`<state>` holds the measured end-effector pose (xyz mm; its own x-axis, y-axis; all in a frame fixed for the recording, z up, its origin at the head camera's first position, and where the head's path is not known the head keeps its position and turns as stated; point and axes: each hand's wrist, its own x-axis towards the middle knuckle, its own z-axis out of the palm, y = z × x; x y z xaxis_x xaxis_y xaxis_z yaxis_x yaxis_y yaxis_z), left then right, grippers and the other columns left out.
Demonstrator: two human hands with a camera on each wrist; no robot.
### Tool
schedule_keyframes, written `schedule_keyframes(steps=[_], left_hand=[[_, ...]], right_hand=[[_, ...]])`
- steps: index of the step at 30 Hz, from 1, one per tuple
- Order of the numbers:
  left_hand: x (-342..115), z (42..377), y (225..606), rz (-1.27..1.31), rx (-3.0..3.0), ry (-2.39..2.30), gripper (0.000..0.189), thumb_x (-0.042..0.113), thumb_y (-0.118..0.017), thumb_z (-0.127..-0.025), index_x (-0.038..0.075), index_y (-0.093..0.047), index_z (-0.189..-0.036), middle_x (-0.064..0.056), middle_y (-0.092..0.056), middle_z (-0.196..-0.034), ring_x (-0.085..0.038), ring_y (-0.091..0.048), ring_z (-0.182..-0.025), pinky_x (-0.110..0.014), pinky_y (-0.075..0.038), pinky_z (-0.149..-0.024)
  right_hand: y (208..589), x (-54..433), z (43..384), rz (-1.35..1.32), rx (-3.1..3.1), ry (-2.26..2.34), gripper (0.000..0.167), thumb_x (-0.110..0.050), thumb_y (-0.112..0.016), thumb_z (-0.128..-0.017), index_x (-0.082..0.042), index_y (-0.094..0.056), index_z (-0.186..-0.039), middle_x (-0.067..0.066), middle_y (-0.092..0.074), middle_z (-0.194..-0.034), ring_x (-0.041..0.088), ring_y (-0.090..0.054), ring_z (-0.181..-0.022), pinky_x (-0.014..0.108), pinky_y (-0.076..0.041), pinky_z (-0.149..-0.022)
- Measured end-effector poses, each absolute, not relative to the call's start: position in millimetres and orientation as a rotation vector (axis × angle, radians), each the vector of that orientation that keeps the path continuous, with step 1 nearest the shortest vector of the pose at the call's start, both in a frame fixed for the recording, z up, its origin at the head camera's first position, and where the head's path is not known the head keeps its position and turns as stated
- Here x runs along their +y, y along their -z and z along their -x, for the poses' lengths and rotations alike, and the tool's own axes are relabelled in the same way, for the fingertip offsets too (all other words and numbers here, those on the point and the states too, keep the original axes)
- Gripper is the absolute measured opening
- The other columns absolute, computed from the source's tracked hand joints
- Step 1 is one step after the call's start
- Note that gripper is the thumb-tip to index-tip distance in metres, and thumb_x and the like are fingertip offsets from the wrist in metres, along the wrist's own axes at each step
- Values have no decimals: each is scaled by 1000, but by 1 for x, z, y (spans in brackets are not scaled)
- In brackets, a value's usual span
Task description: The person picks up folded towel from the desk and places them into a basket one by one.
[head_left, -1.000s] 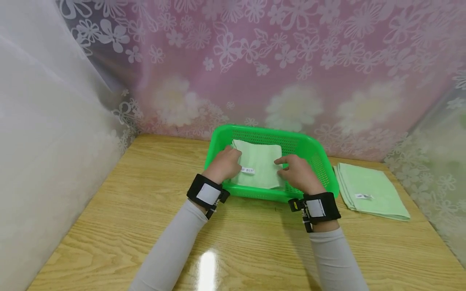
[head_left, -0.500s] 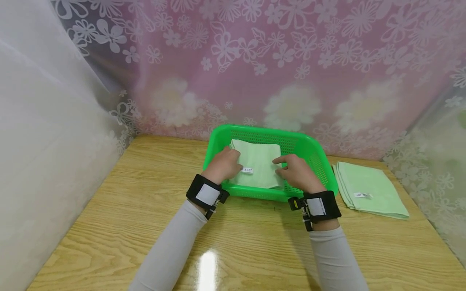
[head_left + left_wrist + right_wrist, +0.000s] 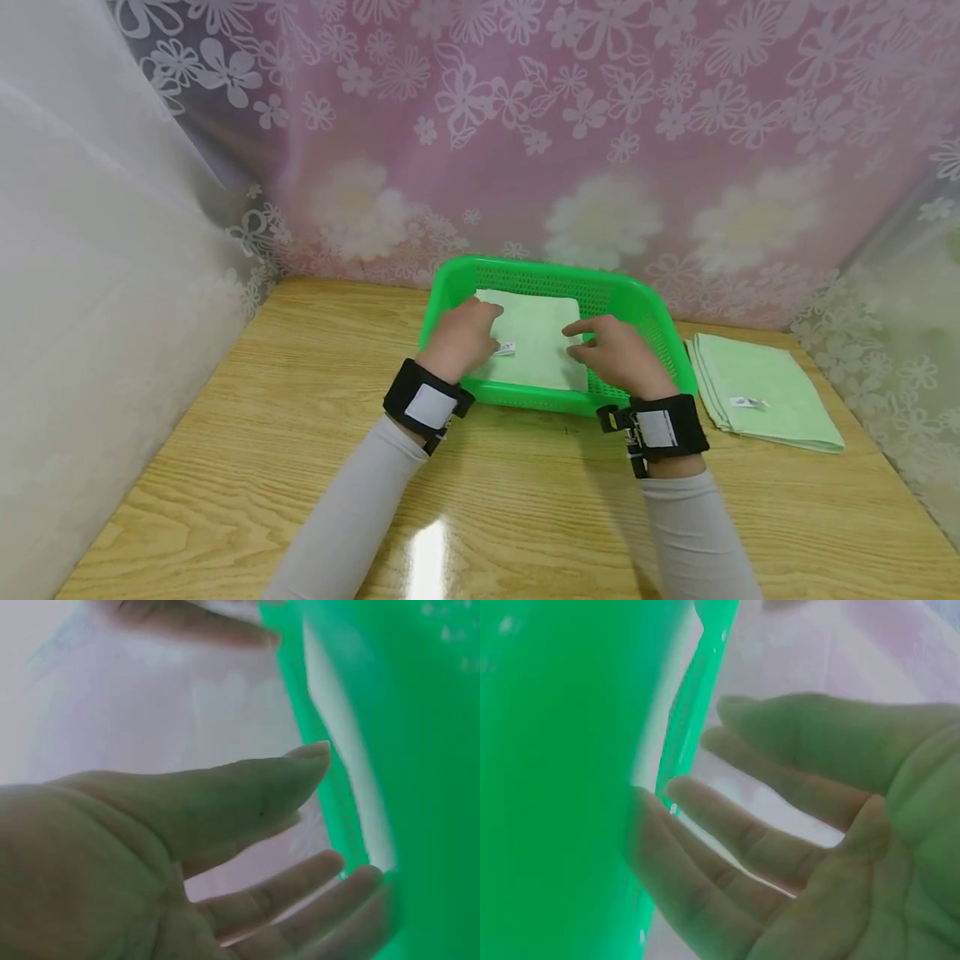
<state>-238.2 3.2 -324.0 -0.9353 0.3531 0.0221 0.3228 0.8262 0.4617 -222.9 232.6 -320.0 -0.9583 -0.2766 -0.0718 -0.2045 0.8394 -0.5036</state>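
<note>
Nearest, two light grey sleeves (image 3: 352, 517) reach forward over the table, each ending at a black wrist strap (image 3: 667, 427) with a pale patch. Beyond them, the left hand (image 3: 461, 337) and right hand (image 3: 622, 354) face each other over the basket, fingers relaxed and gently bent, thumbs apart from the lower fingers, palms holding nothing; whether any fingertip touches the cloth cannot be told. Between them the folded green cloth (image 3: 536, 342) lies flat inside the green basket (image 3: 543, 398), towards its left end. Nearly square, the cloth has no marked long axis; its edges run roughly with the basket's sides, and its small white label (image 3: 504, 348) sits at the left side, partly covered by the left hand, which also hides much of that edge. The basket's long axis runs left to right, its right end slightly nearer; in both wrist views its wall cuts across some fingertips. The basket is glossy, perforated plastic with rounded corners and a smooth rim. Just beside its right end, a second cloth (image 3: 772, 383), soft and layered, lies askew on the wood-grained table (image 3: 225, 433). Behind hangs a pinkish curtain (image 3: 487, 167) printed with white flowers.
</note>
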Motion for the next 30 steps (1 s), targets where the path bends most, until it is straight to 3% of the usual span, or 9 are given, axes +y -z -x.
schedule_keyframes(steps=[5,10,13,17,24,30], left_hand=[[19,236,338,-629,2958,-535,40,1,-61,-102,9,-67,-141,-19,-68,-129,-35,-68,-112,-42,-60,-88],[25,237,350,-615,2977,-436,24,-1,-61,-101,6,-76,-118,-17,-70,-110,-33,-68,-96,-39,-57,-78],[24,239,354,-618,2971,-420,17,-1,-62,-100,4,-76,-109,-16,-70,-106,-31,-67,-93,-38,-56,-76],[23,243,357,-631,2933,-427,18,2,-59,-102,4,-76,-109,-16,-70,-107,-28,-65,-93,-38,-55,-76],[23,248,358,-613,2893,-453,23,3,-60,-102,4,-75,-119,-16,-70,-115,-27,-65,-98,-38,-56,-80],[24,249,360,-609,2905,-420,20,4,-61,-102,4,-76,-115,-16,-70,-113,-27,-64,-94,-37,-55,-77]], right_hand=[[331,222,229,479,2920,651,35,-4,-63,-100,4,-69,-133,28,-64,-141,47,-64,-126,56,-55,-98],[344,218,235,492,2921,585,33,-3,-66,-97,3,-72,-129,28,-66,-137,45,-65,-121,56,-54,-97],[350,216,236,484,2895,562,33,-7,-69,-96,1,-73,-128,26,-67,-137,38,-67,-108,49,-54,-89],[356,213,238,461,2876,540,33,-9,-71,-96,0,-73,-127,26,-67,-138,30,-62,-97,42,-50,-82],[358,214,242,435,2863,540,33,-10,-73,-95,0,-73,-127,26,-66,-137,29,-59,-96,40,-49,-80],[361,215,243,444,2846,559,32,-11,-73,-96,-1,-73,-126,24,-67,-136,29,-61,-100,43,-52,-84]])
